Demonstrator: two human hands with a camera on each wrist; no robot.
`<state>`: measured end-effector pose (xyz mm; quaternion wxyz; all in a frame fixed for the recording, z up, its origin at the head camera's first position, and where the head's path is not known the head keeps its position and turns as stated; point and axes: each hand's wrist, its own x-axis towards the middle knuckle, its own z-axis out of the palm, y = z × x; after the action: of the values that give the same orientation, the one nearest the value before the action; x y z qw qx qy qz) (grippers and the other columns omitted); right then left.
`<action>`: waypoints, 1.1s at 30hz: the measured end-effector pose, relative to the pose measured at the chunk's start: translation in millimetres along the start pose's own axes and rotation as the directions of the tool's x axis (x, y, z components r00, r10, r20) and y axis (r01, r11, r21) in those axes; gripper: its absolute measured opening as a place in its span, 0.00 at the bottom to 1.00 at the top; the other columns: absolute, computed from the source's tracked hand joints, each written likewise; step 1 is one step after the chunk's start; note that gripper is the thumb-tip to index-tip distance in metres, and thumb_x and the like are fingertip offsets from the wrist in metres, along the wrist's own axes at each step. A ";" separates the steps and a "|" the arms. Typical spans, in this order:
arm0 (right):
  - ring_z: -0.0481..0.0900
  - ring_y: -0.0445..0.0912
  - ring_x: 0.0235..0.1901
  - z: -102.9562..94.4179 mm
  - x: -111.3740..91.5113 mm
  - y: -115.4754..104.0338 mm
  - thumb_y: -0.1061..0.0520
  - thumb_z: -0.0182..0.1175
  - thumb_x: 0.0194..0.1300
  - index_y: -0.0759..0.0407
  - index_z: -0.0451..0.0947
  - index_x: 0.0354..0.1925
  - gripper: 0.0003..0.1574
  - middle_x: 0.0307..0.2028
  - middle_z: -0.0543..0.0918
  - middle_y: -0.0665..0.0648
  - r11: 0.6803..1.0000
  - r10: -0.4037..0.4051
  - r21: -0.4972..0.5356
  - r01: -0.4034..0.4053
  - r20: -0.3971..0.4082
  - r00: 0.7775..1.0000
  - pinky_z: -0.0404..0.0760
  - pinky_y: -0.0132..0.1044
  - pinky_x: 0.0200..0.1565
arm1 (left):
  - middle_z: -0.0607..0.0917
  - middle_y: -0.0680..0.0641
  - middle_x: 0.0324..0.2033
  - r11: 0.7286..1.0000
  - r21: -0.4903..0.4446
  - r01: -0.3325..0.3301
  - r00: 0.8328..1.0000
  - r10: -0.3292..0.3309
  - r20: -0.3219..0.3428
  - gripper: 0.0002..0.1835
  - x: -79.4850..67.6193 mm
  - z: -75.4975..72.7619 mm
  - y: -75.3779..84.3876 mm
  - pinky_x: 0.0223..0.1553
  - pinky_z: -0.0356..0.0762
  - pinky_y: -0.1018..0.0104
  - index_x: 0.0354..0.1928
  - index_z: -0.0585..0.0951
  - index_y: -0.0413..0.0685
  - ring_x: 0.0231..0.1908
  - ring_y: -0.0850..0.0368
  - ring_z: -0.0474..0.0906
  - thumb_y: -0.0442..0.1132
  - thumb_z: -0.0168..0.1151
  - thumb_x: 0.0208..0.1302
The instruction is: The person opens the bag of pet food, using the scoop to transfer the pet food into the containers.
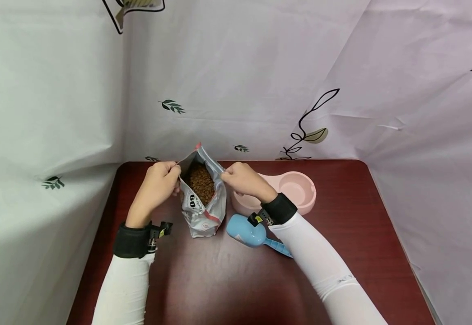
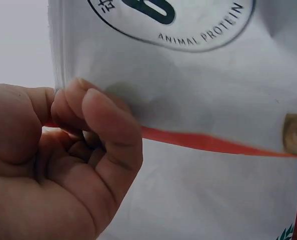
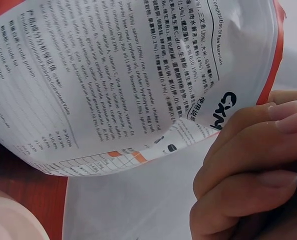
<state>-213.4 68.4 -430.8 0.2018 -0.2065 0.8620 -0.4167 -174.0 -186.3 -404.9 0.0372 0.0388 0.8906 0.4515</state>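
A silver-grey pet food bag (image 1: 205, 225) stands on the table with its mouth spread wide, and brown kibble (image 1: 201, 184) shows inside. My left hand (image 1: 159, 183) pinches the bag's left edge; the left wrist view shows its curled fingers (image 2: 108, 120) at the bag's side, under printed lettering. On the opposite edge, my right hand (image 1: 245, 180) grips the bag. Printed text covers the bag's side (image 3: 113, 95) in the right wrist view, where curled fingers (image 3: 243, 195) appear at the right; the thumb is hidden there.
Just below my right hand lies a light blue scoop (image 1: 247, 231), its handle partly behind my right wrist. A pink double bowl (image 1: 297, 188) sits right of the bag, partly covered by my right hand. Behind the dark red table (image 1: 349, 216) hangs a pale patterned cloth (image 1: 236, 90).
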 end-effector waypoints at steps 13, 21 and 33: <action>0.65 0.43 0.10 2.3 -5.3 18.9 0.55 0.46 0.70 0.50 0.62 0.12 0.27 0.08 0.64 0.48 1.000 -0.001 0.004 0.001 -0.025 1.000 0.62 0.35 0.21 | 0.75 0.47 0.13 0.999 0.029 -0.025 0.994 0.027 -0.102 0.23 2.0 -8.3 7.0 0.20 0.65 0.64 0.19 0.69 0.45 0.15 0.52 0.71 0.39 0.43 0.78; 0.63 0.43 0.10 14.1 -8.7 23.3 0.56 0.46 0.70 0.50 0.60 0.12 0.27 0.08 0.63 0.48 0.999 -0.019 0.042 0.019 0.009 1.000 0.59 0.34 0.20 | 0.70 0.49 0.14 0.994 0.095 -0.047 0.991 0.059 -0.118 0.23 2.5 -12.1 13.9 0.19 0.61 0.64 0.19 0.67 0.47 0.13 0.56 0.62 0.39 0.43 0.78; 0.68 0.42 0.11 20.1 -10.9 28.5 0.57 0.46 0.71 0.63 0.73 0.15 0.27 0.08 0.70 0.49 0.995 0.012 0.102 -0.016 0.044 0.999 0.65 0.34 0.21 | 0.58 0.53 0.17 0.996 0.088 -0.032 0.992 0.042 -0.117 0.20 8.7 6.1 12.1 0.23 0.54 0.65 0.18 0.61 0.49 0.19 0.57 0.52 0.39 0.48 0.71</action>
<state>-199.2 77.5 -463.2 0.2339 -0.1988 0.8362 -0.4544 -181.6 -173.4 -399.0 -0.0261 0.0300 0.9089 0.4150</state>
